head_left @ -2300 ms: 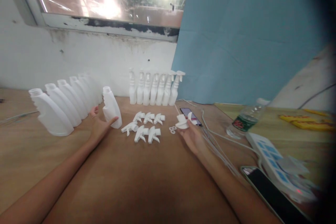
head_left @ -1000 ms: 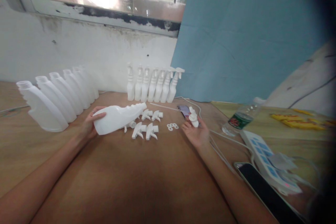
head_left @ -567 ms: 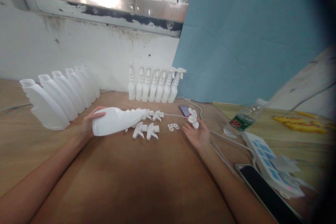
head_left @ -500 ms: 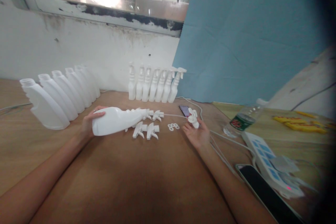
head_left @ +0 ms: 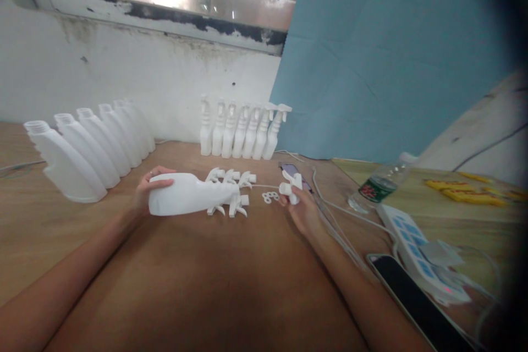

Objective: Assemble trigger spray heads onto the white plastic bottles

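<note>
Sideways, a bottle [head_left: 185,193] juts from the left hand [head_left: 149,188], fingers clasping it; the right hand [head_left: 304,211] pinches a spray head [head_left: 293,187].

no txt readable; green label [head_left: 372,190] on clear btl [head_left: 396,171] too blurry.

Bottle [head_left: 177,194], upright earlier, now lifted and tipped sideways, mouth [head_left: 237,188] toward rings [head_left: 270,196]. Sprayer [head_left: 293,189] in right hand [head_left: 306,213] turned, closer to rings than just before; tube [head_left: 266,186] swung too.
</note>
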Available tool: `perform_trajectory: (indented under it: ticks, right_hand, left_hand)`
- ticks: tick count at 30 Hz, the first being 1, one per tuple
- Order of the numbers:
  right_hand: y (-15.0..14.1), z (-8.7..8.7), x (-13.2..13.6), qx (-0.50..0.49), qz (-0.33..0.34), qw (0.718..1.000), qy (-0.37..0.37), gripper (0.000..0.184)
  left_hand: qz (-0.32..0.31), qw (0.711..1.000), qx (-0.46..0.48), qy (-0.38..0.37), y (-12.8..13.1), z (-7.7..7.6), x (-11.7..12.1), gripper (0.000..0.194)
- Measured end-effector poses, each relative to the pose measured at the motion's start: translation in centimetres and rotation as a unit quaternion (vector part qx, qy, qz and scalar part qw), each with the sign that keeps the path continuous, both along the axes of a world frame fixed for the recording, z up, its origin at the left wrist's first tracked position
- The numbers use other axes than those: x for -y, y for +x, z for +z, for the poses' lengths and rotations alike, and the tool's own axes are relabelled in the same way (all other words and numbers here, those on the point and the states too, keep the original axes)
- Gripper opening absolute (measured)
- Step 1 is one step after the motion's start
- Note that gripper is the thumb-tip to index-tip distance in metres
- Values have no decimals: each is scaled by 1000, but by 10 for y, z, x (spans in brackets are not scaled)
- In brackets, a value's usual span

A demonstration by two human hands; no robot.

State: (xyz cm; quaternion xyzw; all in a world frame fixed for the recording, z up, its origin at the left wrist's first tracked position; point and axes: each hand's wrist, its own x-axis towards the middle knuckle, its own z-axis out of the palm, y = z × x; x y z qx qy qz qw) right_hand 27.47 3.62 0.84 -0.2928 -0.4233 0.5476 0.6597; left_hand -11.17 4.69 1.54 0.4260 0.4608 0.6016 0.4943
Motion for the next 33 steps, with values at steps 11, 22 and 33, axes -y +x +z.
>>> perform_trajectory:
  ticks: [11, 22, 33]
  right_hand:
    - [-38, -24, 27, 216, 29, 975, 46, 37]
    - [-44, -23, 31, 202, 32, 978, 40, 56]
    - [-44, -20, 36, 252, 45, 966, 38, 51]
  left_hand:
    - [-46, 995, -80, 22, 29, -5, 15, 37]
    - [-32, 997, -70, 17, 33, -10, 19, 39]
    - [-38, 995, -82, 40, 35, -10, 22, 37]
